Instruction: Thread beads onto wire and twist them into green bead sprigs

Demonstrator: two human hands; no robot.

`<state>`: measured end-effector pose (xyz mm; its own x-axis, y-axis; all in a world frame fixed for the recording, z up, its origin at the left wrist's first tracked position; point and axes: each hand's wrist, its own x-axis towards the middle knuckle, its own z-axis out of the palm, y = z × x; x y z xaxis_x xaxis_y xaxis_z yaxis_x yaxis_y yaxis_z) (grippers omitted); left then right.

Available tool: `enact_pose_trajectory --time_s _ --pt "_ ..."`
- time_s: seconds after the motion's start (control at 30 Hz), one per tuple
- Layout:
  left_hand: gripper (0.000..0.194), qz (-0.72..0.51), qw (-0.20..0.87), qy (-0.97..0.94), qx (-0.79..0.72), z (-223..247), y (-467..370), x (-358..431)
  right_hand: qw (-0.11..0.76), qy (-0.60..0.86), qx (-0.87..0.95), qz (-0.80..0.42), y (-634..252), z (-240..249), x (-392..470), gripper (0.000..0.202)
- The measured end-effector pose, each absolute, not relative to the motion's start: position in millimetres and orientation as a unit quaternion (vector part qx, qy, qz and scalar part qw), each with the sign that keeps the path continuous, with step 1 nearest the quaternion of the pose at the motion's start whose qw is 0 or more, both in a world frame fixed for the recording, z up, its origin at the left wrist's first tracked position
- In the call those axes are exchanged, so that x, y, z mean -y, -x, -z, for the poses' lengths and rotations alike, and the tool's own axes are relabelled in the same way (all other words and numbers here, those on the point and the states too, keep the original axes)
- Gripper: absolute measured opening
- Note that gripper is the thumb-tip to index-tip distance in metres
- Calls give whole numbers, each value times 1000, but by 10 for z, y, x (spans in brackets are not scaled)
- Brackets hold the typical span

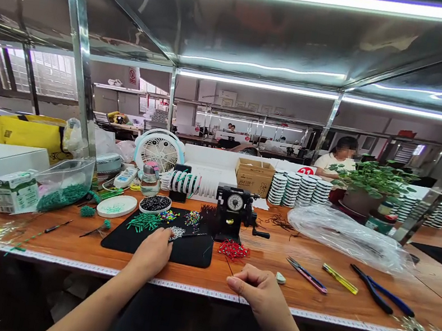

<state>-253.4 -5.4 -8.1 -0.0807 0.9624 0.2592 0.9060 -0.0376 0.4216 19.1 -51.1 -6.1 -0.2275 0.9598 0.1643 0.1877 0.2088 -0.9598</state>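
My left hand (152, 250) rests on the black mat (122, 239), its fingers closed around a slim dark pointed tool (191, 235), whose exact kind I cannot make out. Its fingertips are beside a small heap of silvery beads (177, 232). Green tube-shaped pieces (143, 222) and multicoloured beads (168, 216) lie just beyond. At the table's front edge my right hand (261, 289) pinches a thin dark cord (229, 268) between thumb and finger. Behind the cord sits a pile of red strings with beads (234, 250).
A black hand-cranked machine with a dial (235, 202) stands behind the mat, next to white spools (188, 182). To the right lie a snipping tool (306, 275), a yellow cutter (340, 278) and blue-handled pliers (382, 291). A measuring tape (199, 290) runs along the front edge.
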Motion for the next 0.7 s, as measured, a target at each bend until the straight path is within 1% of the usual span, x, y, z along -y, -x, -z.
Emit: enact_pose_trajectory --time_s 0.13,0.27,0.37,0.47,0.57,0.63,0.7 --pt "17 -220 39 -687 -691 100 2531 44 434 447 639 -451 -196 71 511 29" --pt "14 -221 41 -689 -689 108 2547 11 431 445 639 -456 -202 77 506 28" --pt "10 -247 52 -677 -691 104 2554 -11 427 445 642 -454 -195 60 522 27" --pt "12 -303 76 -662 -681 72 2526 -2 417 449 649 -451 -188 21 541 26" --pt "12 -376 144 -650 -645 27 2378 43 410 464 642 -453 -168 -22 538 25" --pt "12 -417 229 -637 -606 13 2193 86 415 465 631 -463 -137 -46 521 25" --pt "19 -446 325 -614 -564 21 1971 134 427 455 618 -479 -95 -66 498 25"
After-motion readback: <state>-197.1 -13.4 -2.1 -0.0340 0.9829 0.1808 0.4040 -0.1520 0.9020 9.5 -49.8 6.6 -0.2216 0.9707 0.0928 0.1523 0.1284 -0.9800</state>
